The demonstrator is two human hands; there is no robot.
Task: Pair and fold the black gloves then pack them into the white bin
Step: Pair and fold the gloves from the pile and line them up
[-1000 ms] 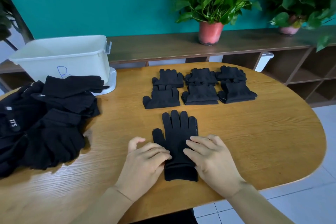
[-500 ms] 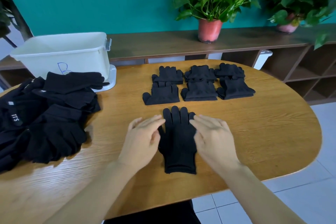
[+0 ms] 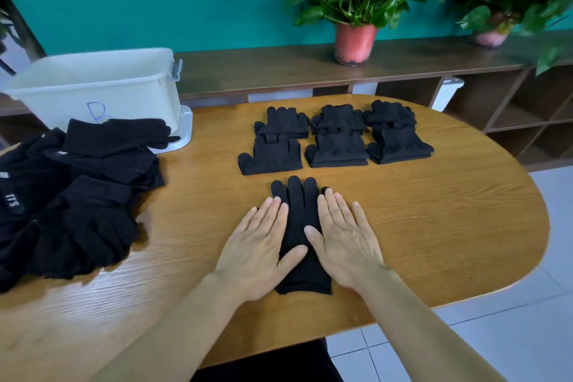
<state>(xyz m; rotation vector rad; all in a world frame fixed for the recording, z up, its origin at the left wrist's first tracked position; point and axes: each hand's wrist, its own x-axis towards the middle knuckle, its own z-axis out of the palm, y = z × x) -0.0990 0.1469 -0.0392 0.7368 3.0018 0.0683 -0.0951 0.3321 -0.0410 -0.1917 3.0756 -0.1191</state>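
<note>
Pressing paired gloves [image 3: 298, 220], left hand [image 3: 257, 245] and right hand [image 3: 344, 239] outspread; folded pairs [image 3: 336, 147] beyond, glove pile [image 3: 77, 195] leftward.

The left hand [image 3: 260, 245] and right hand [image 3: 344, 242] hide the sides of the flat glove [image 3: 299, 220]; the edge crops the glove pile [image 3: 71, 201].

Bright, even, soft light fills the scene, with a pale sheen on the desk [image 3: 68, 313] at lower left, faint shadows beside the glove pile [image 3: 77, 211], and wide-angle bending and slight blur toward the edges.
</note>
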